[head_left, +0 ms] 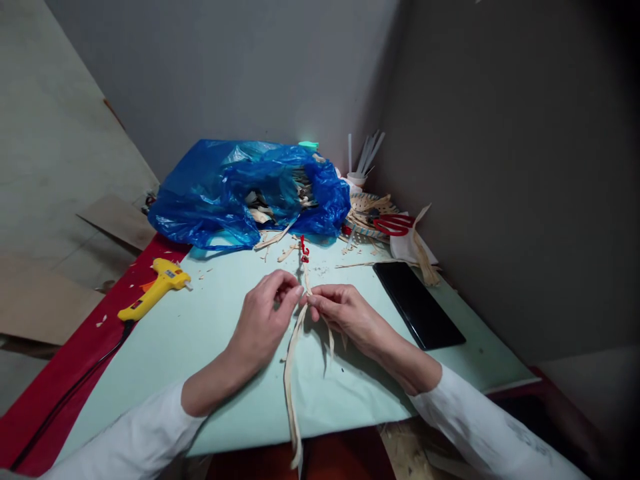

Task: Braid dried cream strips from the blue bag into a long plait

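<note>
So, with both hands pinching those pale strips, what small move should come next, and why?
Probably fold the strand in the right hand across the one in the left hand and draw it snug. Both pinch the pale strips together just near of the red clip, while the tails trail loose past the mat edge.

No text, number or brand is legible to you in this view. The yellow glue gun lying on the tabletop bears a small label with orange and dark marks, too blurred for you to read.
</note>
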Tool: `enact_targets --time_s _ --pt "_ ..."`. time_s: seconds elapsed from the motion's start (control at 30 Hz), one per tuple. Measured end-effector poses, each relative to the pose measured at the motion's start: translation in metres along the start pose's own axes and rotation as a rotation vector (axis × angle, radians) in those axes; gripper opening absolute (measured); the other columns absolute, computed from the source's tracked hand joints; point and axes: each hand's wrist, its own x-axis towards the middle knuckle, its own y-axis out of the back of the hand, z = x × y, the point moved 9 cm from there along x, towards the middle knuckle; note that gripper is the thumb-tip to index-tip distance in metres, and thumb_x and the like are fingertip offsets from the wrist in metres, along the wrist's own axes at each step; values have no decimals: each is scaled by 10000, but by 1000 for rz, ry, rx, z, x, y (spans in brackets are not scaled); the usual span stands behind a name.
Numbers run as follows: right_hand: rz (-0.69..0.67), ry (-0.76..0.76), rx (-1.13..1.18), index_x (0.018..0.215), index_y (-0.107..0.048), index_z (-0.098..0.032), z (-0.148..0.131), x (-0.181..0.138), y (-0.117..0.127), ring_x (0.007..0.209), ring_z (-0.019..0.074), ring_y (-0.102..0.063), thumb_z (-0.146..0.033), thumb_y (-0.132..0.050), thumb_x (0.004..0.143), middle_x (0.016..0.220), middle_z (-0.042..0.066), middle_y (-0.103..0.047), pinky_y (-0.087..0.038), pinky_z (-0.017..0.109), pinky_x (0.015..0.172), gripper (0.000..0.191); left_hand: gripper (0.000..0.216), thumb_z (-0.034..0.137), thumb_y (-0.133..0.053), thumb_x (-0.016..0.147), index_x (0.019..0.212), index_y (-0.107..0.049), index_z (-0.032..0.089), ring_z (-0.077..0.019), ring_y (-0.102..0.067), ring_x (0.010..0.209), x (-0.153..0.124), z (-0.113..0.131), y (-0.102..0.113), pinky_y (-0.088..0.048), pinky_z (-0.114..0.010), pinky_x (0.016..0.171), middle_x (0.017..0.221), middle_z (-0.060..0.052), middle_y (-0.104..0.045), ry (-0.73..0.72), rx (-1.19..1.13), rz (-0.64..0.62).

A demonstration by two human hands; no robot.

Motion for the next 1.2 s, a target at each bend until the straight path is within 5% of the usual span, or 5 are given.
enact_targets --time_s 0.17,0.53,0.67,0.97,1.2 --pt "-71 59 -86 688 -536 -160 -5 -2 -3 502 81 -348 -389 -483 921 606 -15 -514 -243 222 491 331 170 341 -518 876 855 -492 174 -39 -327 436 -4 -35 -50 -225 -178 406 683 33 -497 406 -620 -402" --pt "120 192 -997 744 -604 -167 -29 -18 7 530 109 -412 -241 -452 929 626 18 -592 -266 260 563 250 150 301 -571 825 816 -546 154 -22 -242 346 -11 -51 -44 -105 -201 355 515 64 -443 547 -517 -286" --pt "139 279 -1068 704 -547 -174 -36 -23 2 499 101 -373 -254 -438 927 590 9 -554 -240 264 541 260 168 303 -572 817 782 -570 139 -20 -236 352 -10 -51 -43 -105 -211 368 540 28 -535 534 -514 -251" --pt "-213 600 -1326 886 -573 -166 -28 -38 -42 591 139 -484 -89 -452 774 754 52 -641 -215 301 550 182 244 345 -590 813 862 -661 116 -48 -340 363 -15 -53 -42 -136 -197 398 408 51 -439 511 -624 -231" --pt "-42 607 -1146 753 -545 -180 -43 -38 -30 533 111 -419 -147 -456 806 622 5 -563 -237 268 543 109 254 365 -595 819 823 -653 118 -38 -295 329 -13 -56 -42 -121 -196 391 375 35 -472 522 -608 -251"
